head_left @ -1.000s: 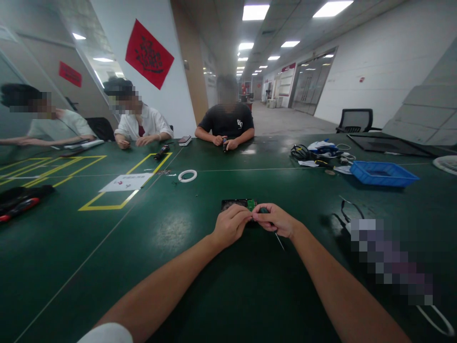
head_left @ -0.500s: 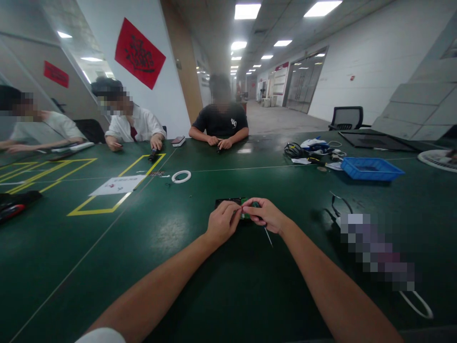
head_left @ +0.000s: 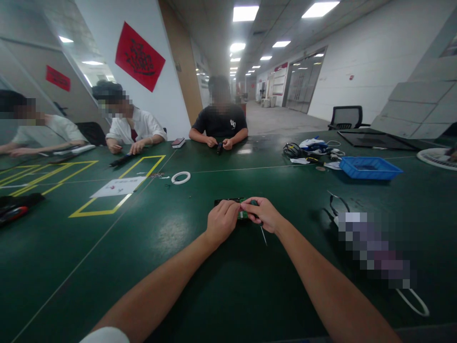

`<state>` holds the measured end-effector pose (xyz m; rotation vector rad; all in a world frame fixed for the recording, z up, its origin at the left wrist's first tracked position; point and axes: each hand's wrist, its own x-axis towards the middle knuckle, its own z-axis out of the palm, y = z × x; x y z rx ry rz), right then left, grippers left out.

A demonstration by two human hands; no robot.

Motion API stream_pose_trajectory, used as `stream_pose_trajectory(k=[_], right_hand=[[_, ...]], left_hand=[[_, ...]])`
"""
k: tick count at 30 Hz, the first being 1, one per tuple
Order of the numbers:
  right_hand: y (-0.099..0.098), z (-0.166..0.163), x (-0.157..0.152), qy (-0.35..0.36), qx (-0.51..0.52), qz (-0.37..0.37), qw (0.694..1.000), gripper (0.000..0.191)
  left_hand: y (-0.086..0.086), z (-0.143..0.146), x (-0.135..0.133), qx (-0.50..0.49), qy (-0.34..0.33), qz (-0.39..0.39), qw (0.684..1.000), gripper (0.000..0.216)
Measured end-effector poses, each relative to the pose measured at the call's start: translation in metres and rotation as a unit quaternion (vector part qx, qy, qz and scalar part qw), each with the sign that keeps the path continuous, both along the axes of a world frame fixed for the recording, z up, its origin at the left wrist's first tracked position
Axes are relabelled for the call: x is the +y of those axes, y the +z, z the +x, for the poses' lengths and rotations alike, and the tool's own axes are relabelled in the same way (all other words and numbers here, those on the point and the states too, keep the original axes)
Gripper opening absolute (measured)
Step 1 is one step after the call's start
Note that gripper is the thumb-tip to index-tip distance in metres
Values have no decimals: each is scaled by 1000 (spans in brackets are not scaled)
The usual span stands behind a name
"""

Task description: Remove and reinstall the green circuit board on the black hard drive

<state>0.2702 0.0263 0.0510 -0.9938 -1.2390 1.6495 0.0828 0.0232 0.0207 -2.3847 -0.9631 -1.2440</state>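
Note:
A small black device with a green circuit board [head_left: 228,202] lies on the green table [head_left: 171,267] in front of me. My left hand [head_left: 221,220] rests on its near edge with fingers curled and pinched toward the other hand. My right hand [head_left: 261,214] is closed round a screwdriver with a dark green handle, whose thin metal shaft [head_left: 263,236] points back toward me. The fingertips of both hands meet over the board; what they pinch there is too small to make out.
Three other people sit at the far side and left of the table, handling small tools. A white tape ring [head_left: 180,177], a paper sheet [head_left: 117,186] inside yellow floor-tape lines, a blue tray [head_left: 369,168], cables [head_left: 293,150] and a blurred-out object [head_left: 374,250] lie around.
My hands stay together over the board, nearly still. The person in white at the left has moved a dark tool further left on the table. The view shifted slightly.

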Motion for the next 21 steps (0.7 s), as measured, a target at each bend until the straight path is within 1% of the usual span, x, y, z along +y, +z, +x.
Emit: stream_pose_trajectory(k=[5, 11, 17, 21], right_hand=[[-7, 1, 4, -5, 48, -19, 999, 34], [-10, 6, 8, 32, 136, -67, 988, 33], [-12, 7, 11, 59, 142, -96, 983, 30], [-13, 7, 12, 62, 118, -105, 986, 25]], left_hand=[[1, 4, 2, -11, 26, 6, 1000, 11], [3, 11, 1, -36, 20, 4, 999, 9], [-1, 10, -2, -34, 9, -2, 999, 9], [-3, 10, -3, -13, 17, -38, 999, 13]])
